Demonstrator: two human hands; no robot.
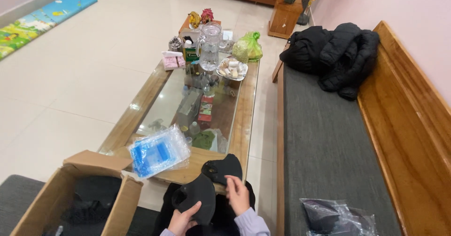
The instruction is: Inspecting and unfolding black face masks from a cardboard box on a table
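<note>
Over the near edge of the glass-topped wooden coffee table (244, 123), the left hand (182, 221) grips a soft black fabric face mask (197, 203) while the right hand (238, 194) pinches its edge; it looks light, floppy, best held by the rim.

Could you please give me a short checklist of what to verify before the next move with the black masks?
1. Left hand grips a black mask: ok.
2. Right hand touches the second black mask on the table edge: ok.
3. Stack of clear bags within reach: ok.
4. Cardboard box open: ok.
5. Mask undamaged: cannot tell.
</note>
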